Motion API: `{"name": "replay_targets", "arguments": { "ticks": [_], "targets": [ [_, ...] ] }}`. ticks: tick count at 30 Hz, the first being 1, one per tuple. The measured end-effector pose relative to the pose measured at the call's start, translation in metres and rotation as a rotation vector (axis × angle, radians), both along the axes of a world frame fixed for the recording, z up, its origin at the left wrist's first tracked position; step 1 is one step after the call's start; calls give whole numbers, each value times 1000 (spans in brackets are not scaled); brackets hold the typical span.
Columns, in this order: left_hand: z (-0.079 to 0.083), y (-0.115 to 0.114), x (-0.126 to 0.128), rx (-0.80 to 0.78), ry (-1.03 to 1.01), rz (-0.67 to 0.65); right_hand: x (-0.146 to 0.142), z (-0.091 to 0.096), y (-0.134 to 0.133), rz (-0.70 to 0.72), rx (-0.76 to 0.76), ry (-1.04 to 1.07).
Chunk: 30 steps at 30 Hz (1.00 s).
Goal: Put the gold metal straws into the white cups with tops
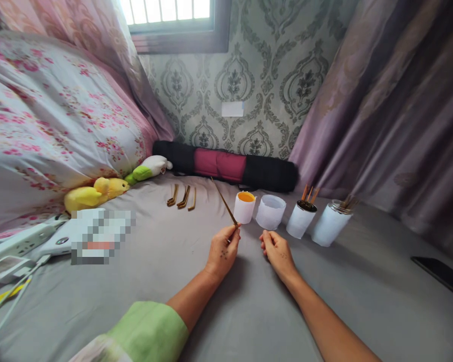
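Observation:
My left hand (223, 250) is closed in a pinch on a thin brown stick (222, 200) that points up and to the left. My right hand (276, 250) rests on the grey bed sheet (196, 291) beside it, fingers curled, with nothing visible in them. Just beyond my hands stand several white cups in a row: one with orange content (244, 206), an empty one (271, 211), one holding brown sticks (302, 217), and a jar (330, 221) with more sticks.
Three bent brown sticks (182, 196) lie further back on the sheet. A black and red roll (226, 166) lies against the wall. Plush toys (98, 192), a floral quilt (53, 125) and a power strip (18, 241) are at the left. A dark flat object (441, 274) lies at the right.

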<state>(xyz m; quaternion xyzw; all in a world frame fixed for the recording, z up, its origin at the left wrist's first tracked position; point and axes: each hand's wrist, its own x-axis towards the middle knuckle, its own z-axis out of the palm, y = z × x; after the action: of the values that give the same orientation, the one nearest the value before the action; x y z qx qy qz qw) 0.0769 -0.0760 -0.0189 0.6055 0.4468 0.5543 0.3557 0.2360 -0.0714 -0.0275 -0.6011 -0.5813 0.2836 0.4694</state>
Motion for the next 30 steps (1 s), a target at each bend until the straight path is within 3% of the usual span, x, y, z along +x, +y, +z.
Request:
{"name": "replay_targets", "arguments": {
  "ticks": [10, 17, 23, 30],
  "targets": [
    [8, -7, 0, 146, 97, 7, -2, 3, -3, 16, -16, 72],
    [5, -7, 0, 165, 198, 13, -1, 4, -4, 20, 13, 82],
    [6, -9, 1, 123, 151, -12, -2, 5, -5, 16, 28, 93],
    [4, -9, 0, 193, 310, 24, -4, 9, -8, 41, 61, 119]
  ]
}}
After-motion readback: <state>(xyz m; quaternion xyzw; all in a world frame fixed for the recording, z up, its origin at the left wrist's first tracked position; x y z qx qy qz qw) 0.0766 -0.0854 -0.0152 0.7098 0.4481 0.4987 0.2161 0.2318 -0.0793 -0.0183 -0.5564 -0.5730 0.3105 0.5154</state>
